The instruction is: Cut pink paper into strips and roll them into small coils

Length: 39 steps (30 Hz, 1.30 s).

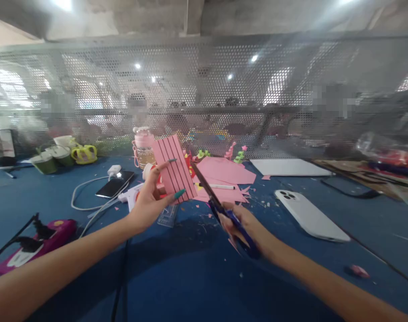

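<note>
One pink card (178, 173) in left hand (148, 205)

I lose the left forearm (79, 257) at the left edge — and shapes (175, 124) behind the far perforated screen (220, 98) blur.

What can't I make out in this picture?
In the head view:
Ruler: upper end hidden behind the left hand and lined pink card.
Scissors: handles partly covered by the right hand.
Black cable: near end cut off by the bottom edge.
Scene behind the perforated panel: blurred, broken up by its holes.
</note>
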Tool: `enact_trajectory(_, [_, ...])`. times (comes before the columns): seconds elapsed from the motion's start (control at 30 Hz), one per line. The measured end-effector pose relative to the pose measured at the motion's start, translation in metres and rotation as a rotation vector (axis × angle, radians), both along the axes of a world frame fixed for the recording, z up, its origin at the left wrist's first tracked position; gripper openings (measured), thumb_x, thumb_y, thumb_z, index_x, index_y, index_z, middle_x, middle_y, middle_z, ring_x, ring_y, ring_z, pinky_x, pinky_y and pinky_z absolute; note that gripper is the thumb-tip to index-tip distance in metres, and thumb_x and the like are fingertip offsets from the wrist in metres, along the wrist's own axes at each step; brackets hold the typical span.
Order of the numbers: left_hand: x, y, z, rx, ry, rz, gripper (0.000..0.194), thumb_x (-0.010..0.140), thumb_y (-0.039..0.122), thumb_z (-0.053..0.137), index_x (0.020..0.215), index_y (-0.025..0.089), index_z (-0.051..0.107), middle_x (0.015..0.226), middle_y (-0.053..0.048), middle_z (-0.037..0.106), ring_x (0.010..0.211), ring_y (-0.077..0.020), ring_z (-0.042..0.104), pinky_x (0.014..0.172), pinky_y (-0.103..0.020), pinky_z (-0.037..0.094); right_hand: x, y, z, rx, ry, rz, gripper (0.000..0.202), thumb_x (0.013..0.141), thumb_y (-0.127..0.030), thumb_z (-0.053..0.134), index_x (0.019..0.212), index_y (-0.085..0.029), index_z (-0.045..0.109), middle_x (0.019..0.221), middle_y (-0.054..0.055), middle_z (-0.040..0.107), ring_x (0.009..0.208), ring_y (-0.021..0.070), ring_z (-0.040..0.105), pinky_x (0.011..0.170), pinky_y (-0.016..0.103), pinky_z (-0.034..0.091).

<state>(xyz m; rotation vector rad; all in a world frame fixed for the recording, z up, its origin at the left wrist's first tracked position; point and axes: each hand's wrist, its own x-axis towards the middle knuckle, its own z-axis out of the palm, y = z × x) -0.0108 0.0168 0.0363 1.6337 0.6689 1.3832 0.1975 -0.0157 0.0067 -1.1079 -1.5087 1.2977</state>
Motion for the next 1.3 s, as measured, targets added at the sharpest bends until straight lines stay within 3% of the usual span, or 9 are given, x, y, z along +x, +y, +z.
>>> enact_trajectory(0.17, [-0.004, 0.004, 0.016, 0.146, -0.061, 0.111, 0.062, 0.07, 0.014, 0.067, 0.124, 0.026, 0.041, 0.136, -0.006, 0.04, 0.103, -0.0223, 0.059, 0.081, -0.033, 0.057, -0.001, -0.01, 0.001, 0.149, -0.081, 0.079, 0.043, 0.073, -0.065, 0.049, 0.076, -0.022, 0.047, 0.048, -0.007, 0.036, 0.035, 0.0073, 0.031, 0.034, 0.023, 0.027])
enact_trajectory(0.33, [-0.007, 0.005, 0.018, 0.176, -0.076, 0.168, 0.063, 0.07, 0.015, 0.067, 0.125, 0.027, 0.04, 0.137, -0.004, 0.039, 0.112, -0.0257, 0.054, 0.085, -0.036, 0.055, 0.0, -0.01, 0.004, 0.274, -0.233, 0.036, 0.035, 0.076, -0.056, 0.051, 0.07, -0.022, 0.051, 0.053, -0.002, 0.042, 0.046, 0.012, 0.039, 0.044, 0.028, 0.033])
enact_trajectory(0.5, [-0.008, 0.004, 0.016, 0.215, -0.04, 0.216, 0.063, 0.072, 0.017, 0.067, 0.127, 0.027, 0.038, 0.136, -0.004, 0.041, 0.119, -0.0286, 0.047, 0.088, -0.037, 0.054, 0.002, -0.014, 0.001, 0.267, -0.275, 0.079, 0.032, 0.081, -0.053, 0.046, 0.071, -0.023, 0.054, 0.052, -0.001, 0.042, 0.046, 0.014, 0.04, 0.045, 0.031, 0.034])
enact_trajectory(0.9, [-0.002, -0.001, 0.014, 0.272, -0.032, 0.125, 0.062, 0.071, 0.012, 0.067, 0.125, 0.028, 0.041, 0.143, -0.004, 0.03, 0.116, -0.0305, 0.051, 0.078, -0.034, 0.06, 0.004, -0.019, -0.001, 0.286, -0.332, 0.13, 0.035, 0.086, -0.054, 0.039, 0.074, -0.022, 0.044, 0.056, -0.003, 0.04, 0.048, 0.0102, 0.037, 0.046, 0.027, 0.035])
enact_trajectory(1.07, [0.0, -0.005, 0.014, 0.247, -0.047, 0.074, 0.063, 0.071, 0.008, 0.066, 0.125, 0.029, 0.041, 0.139, -0.004, 0.037, 0.111, -0.03, 0.055, 0.078, -0.036, 0.061, 0.005, -0.019, -0.003, 0.285, -0.337, 0.149, 0.036, 0.086, -0.056, 0.038, 0.076, -0.021, 0.042, 0.056, -0.004, 0.041, 0.047, 0.009, 0.037, 0.045, 0.024, 0.034])
enact_trajectory(1.3, [0.002, -0.005, 0.013, 0.283, -0.063, 0.057, 0.062, 0.07, 0.005, 0.065, 0.123, 0.028, 0.044, 0.142, -0.002, 0.033, 0.125, -0.031, 0.041, 0.083, -0.031, 0.058, 0.007, -0.018, -0.008, 0.305, -0.302, 0.145, 0.039, 0.085, -0.058, 0.038, 0.082, -0.02, 0.048, 0.057, -0.004, 0.042, 0.046, 0.0083, 0.037, 0.041, 0.021, 0.035])
